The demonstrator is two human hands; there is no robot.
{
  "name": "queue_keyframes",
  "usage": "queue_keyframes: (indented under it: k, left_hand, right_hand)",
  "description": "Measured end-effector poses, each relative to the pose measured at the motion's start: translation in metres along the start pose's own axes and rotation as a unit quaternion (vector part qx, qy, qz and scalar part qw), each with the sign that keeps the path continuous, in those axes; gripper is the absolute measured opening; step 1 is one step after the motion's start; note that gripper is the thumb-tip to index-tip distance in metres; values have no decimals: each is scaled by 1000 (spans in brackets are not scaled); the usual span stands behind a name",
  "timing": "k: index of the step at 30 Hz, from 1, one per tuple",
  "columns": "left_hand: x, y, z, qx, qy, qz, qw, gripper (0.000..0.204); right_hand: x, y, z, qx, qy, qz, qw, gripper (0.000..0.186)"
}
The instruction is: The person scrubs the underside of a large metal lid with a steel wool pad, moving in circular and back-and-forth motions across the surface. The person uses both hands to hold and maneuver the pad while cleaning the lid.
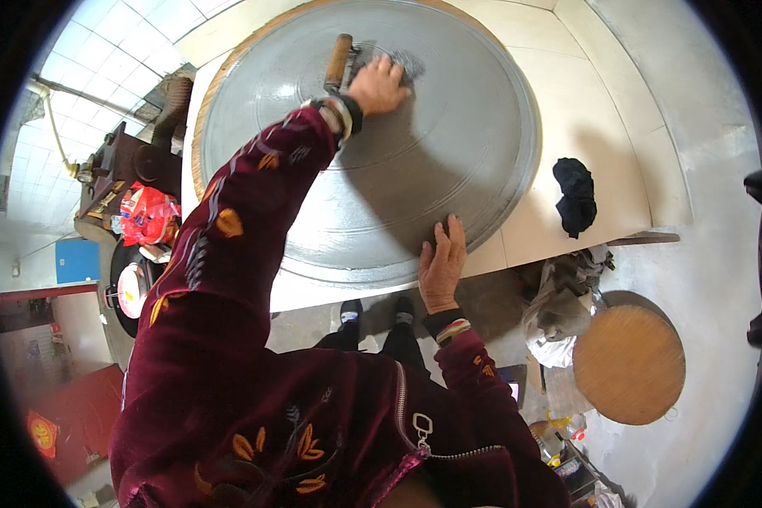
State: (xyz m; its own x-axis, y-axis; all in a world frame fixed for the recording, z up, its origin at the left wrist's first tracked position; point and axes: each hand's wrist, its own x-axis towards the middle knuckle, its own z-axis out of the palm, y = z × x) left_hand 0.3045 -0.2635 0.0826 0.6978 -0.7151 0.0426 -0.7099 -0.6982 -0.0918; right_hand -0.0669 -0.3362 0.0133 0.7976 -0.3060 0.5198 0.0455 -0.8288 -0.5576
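Note:
A large, round grey metal lid [313, 195] with a wet-looking sheen lies on a pale tiled counter. A wooden handle [339, 59] on a metal bracket stands up from its far part. Just right of that handle, my left hand [381, 85] presses down on the metal with its fingers bent together. A grey, wiry-looking patch [410, 63] shows beyond the fingertips; whether the hand grips it is unclear. My right hand [442, 264] rests on the near right rim of the lid, fingers stretched out and holding nothing.
A crumpled black cloth [576, 196] lies on the counter [533, 229] to the right. Below it on the right are a round wooden board [631, 364] and plastic bags [554, 326]. At left sit a red plastic bag [148, 212] and a blue box [76, 261].

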Motion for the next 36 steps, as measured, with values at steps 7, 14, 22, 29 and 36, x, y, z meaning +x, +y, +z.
queue_keyframes:
  k: [7, 14, 22, 29, 36]
  left_hand:
    - [-187, 54, -33, -89, 64, 169, 980, 62]
    - [-104, 33, -43, -98, 77, 130, 984, 55]
    - [-243, -25, -28, -128, 14, 125, 984, 55]
    - [-210, -142, -15, -130, 18, 59, 990, 54]
    - [-53, -168, -2, -48, 34, 84, 995, 48]
  right_hand:
    - [2, -3, -1, -2, 4, -10, 1000, 40]
    - [1, -2, -1, -5, -2, -4, 1000, 41]
    - [1, -3, 0, -15, -4, -7, 1000, 41]
    - [1, -5, 0, -21, -11, 2, 1000, 43]
    - [3, -7, -1, -29, -23, 21, 999, 43]
